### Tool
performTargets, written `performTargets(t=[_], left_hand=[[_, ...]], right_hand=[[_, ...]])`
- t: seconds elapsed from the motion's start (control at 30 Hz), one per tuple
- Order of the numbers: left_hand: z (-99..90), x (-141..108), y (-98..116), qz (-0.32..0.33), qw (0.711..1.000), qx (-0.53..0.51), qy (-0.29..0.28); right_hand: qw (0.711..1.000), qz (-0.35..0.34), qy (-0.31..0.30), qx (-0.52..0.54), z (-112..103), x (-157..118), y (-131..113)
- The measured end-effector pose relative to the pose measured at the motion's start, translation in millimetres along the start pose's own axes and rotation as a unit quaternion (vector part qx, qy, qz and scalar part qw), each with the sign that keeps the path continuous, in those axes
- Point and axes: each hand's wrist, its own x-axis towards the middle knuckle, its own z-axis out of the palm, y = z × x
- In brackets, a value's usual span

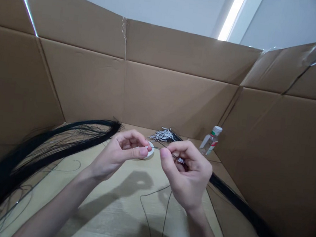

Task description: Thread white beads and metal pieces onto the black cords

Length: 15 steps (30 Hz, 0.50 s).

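Above the pale board, my left hand [121, 150] pinches the end of a thin dark cord between thumb and forefinger. My right hand [187, 171] is closed too, its thumb and forefinger gripping the same cord [157, 147] a short way to the right. A small whitish bead-like piece [181, 160] shows on the cord against the curled right fingers. Below that hand, a long loop of cord [145, 208] hangs toward the near edge. Just behind the left fingertips is a white round object [150, 152], partly hidden.
Cardboard walls [177, 98] enclose the work board [113, 212]. Black strand bundles lie at left [72, 143] and right [240, 200]. A pile of small whitish pieces [164, 135] sits at the back, near a clear bottle [210, 141] with a white cap.
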Motion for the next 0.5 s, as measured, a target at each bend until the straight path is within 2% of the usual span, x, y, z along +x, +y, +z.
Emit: performTargets(t=[0.2,0.5], left_hand=[[6.4,-4.3,3.0,0.011,1.0,-0.014,0.0],[6.5,-4.9,1.5,0.002,1.0,-0.015,0.005]], right_hand=[[1.0,-0.014,-0.01,-0.003,6.9,-4.0,1.4],[1.0,-0.021,0.014,-0.015,7.7,-4.7,2.5]])
